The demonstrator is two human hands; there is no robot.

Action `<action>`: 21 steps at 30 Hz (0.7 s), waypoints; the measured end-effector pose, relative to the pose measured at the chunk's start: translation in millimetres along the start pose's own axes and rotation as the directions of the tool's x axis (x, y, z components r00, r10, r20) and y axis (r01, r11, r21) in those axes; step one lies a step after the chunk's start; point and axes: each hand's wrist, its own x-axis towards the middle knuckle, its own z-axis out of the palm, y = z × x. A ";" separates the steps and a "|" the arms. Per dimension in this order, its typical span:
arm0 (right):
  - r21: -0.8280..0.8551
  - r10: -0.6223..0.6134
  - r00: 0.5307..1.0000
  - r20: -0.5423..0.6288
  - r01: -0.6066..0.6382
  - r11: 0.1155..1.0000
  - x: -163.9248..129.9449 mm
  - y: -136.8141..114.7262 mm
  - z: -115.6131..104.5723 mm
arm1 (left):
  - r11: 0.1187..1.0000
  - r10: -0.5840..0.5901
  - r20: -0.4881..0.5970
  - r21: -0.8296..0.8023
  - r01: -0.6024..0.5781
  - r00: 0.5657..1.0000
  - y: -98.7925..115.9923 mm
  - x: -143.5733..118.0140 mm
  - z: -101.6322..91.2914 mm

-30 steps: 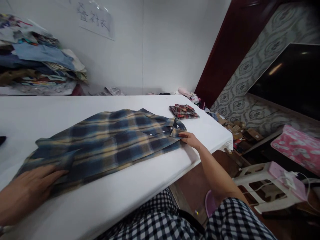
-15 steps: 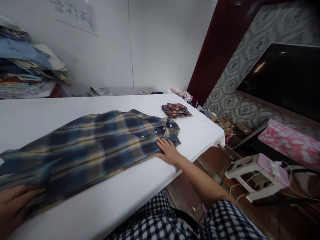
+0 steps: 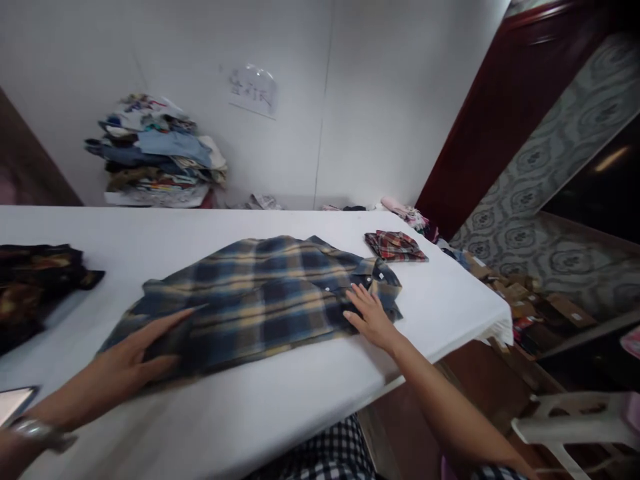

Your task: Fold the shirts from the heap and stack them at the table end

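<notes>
A blue and yellow plaid shirt (image 3: 260, 297) lies spread flat near the front edge of the white table (image 3: 310, 393), its collar toward the right end. The left hand (image 3: 133, 350) rests flat on the shirt's left end, fingers stretched out and close together; the right hand (image 3: 370, 319) lies flat just below the collar, fingers slightly spread. One folded red plaid shirt (image 3: 395, 245) sits toward the far right corner, well apart. One dark garment (image 3: 35, 283) lies at the left edge. Beyond the far edge, against the wall, stands one pile of clothes (image 3: 157, 150). A white plastic stool (image 3: 580, 427) stands off the table's right end.
</notes>
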 end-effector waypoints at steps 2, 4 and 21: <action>0.005 -0.098 0.995 -0.035 0.098 0.995 15.7 -17.7 3.1 | 0.996 0.021 0.036 -0.091 -0.017 0.999 31.1 10.7 -3.1; -0.008 -0.175 0.985 0.001 0.175 0.985 31.0 -32.7 12.8 | 0.999 0.030 0.047 -0.030 -0.028 0.998 52.8 21.7 6.8; -0.003 -0.038 0.997 -0.065 0.038 0.999 151.8 -17.0 17.7 | 0.993 0.007 0.075 0.114 -0.016 0.997 46.5 29.5 59.8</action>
